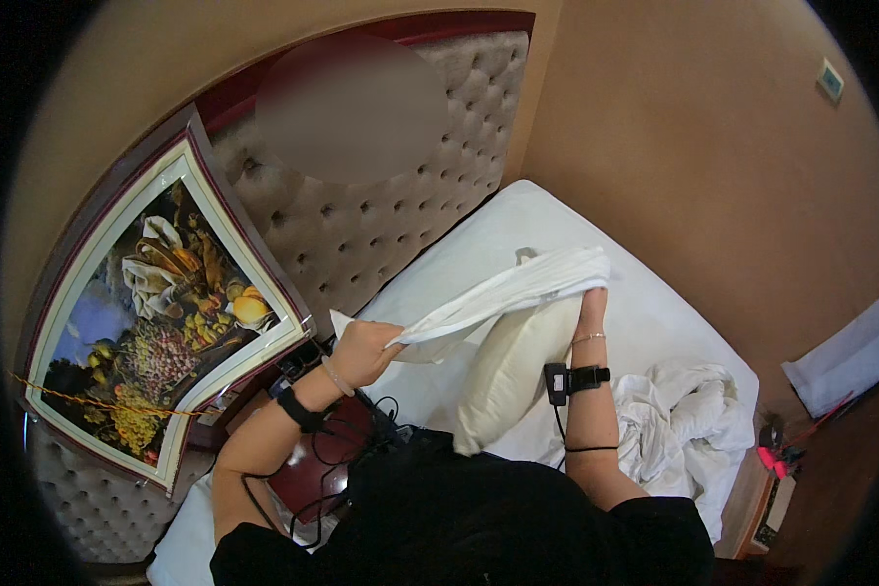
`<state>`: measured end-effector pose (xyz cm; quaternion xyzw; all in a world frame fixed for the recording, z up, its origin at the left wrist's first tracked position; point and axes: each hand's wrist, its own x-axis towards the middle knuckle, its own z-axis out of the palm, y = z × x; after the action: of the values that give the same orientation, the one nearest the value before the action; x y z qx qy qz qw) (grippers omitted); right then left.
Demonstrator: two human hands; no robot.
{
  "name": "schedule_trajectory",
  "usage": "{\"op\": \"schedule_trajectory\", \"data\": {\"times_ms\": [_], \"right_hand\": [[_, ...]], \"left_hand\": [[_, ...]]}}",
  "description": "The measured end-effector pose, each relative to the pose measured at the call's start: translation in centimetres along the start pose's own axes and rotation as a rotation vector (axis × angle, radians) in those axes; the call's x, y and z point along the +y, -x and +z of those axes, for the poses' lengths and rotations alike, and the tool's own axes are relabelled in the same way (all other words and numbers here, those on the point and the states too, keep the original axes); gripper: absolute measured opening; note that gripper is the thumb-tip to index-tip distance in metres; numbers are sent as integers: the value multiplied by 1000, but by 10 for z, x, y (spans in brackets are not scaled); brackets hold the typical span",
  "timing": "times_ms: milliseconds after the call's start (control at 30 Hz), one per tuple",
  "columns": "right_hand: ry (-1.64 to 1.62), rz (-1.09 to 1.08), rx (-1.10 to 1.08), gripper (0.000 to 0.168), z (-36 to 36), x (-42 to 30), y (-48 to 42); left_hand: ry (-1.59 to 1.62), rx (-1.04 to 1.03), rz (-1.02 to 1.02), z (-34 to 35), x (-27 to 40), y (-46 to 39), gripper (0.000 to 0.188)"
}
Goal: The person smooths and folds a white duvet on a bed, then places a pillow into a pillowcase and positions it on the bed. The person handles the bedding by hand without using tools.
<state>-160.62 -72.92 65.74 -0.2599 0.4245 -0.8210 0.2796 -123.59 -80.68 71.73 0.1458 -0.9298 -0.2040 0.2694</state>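
Observation:
A white pillowcase [491, 297] is stretched between my two hands above the bed. My left hand [366, 353] grips one edge of it, with the fingers closed on the cloth. My right hand [594, 304] is at the far end, mostly hidden under the cloth, so its grip cannot be made out. A cream pillow [516, 370] stands tilted between my arms, its upper end beneath the cloth, close to my right wrist. Under it lies the bed's white fitted sheet [652, 315].
A crumpled white duvet [685, 425] lies on the bed at the right. A tufted headboard [366, 227] and a framed still-life picture [161, 308] are on the left. Black cables hang over a dark red bedside table [315, 469] near my left arm.

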Motion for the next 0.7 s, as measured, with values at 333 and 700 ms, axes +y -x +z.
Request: {"op": "schedule_trajectory", "data": {"times_ms": [333, 700], "right_hand": [[-314, -36, -30, 28, 27, -56, -3], [-391, 151, 329, 24, -66, -5, 30]], "left_hand": [[-212, 13, 334, -19, -29, -4, 17], [184, -61, 412, 38, -45, 4, 56]]}}
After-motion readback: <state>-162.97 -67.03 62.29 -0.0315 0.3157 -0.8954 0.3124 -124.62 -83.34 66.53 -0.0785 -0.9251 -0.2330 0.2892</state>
